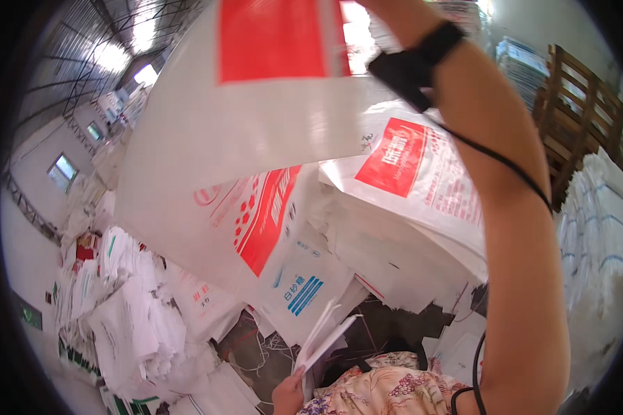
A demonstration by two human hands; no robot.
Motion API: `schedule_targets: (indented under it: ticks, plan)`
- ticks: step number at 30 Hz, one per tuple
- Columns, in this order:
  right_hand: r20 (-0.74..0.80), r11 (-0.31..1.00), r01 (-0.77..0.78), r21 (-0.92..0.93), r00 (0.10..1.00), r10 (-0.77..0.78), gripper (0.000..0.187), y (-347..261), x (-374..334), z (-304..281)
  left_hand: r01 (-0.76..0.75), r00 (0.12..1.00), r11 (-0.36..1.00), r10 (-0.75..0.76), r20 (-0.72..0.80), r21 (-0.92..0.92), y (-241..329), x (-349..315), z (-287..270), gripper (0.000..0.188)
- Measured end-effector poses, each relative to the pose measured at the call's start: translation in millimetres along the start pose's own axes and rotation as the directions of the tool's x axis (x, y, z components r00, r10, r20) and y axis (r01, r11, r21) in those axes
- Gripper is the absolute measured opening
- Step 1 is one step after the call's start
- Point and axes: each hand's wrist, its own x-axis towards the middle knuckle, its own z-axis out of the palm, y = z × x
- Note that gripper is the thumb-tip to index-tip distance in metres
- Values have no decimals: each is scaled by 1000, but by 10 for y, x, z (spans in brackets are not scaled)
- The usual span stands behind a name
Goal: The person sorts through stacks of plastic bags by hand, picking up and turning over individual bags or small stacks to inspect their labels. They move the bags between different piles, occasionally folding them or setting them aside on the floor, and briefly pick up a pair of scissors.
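Note:
At the lower edge my left hand (289, 393) is closed around narrow white strips (331, 342) that stick up and to the right; whether they are bag edges I cannot tell. My right arm reaches up along the right side, with a black strap and device at the wrist. Only the base of my right hand (387, 12) shows at the top edge, its fingers cut off. Beside it a large white plastic woven bag (256, 124) with red print hangs raised and slightly blurred. Behind and below lie a red-printed bag (422, 166) and a blue-printed white bag (301, 287).
Heaps of white bags (138, 311) fill the left side. Stacked white bags (599, 228) stand at the right, near a wooden pallet (578, 104). Loose white string (266, 349) lies on the dark floor (387, 325). A black cable (498, 155) runs along my right arm.

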Motion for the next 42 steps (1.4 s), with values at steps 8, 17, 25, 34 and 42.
schedule_targets:
  ticks: [8, 17, 25, 34, 42]
  plan:
    - [-451, 967, -241, -84, 874, 179, 17, -1265, -1720, -1708, -142, 975, 981, 162, -153, 136, 591, 289, 177, 37]
    - [-723, 580, -766, 278, 231, 651, 21, -1482, -4983, -2239, -204, 973, 968, 217, -83, 150, 829, 329, 99, 36]
    - [-652, 310, -939, 148, 143, 745, 36, -968, -6766, -3097, -250, 968, 959, 248, 33, 135, 1009, 342, -25, 32]
    - [-661, 526, -848, 62, 360, 659, 46, -1092, -6413, -3485, -214, 976, 970, 216, -4, 116, 987, 188, 14, 31]
    - [-720, 323, -946, -7, 229, 655, 41, -1368, -7244, -3992, -159, 987, 983, 162, -22, 90, 879, -159, 76, 49]
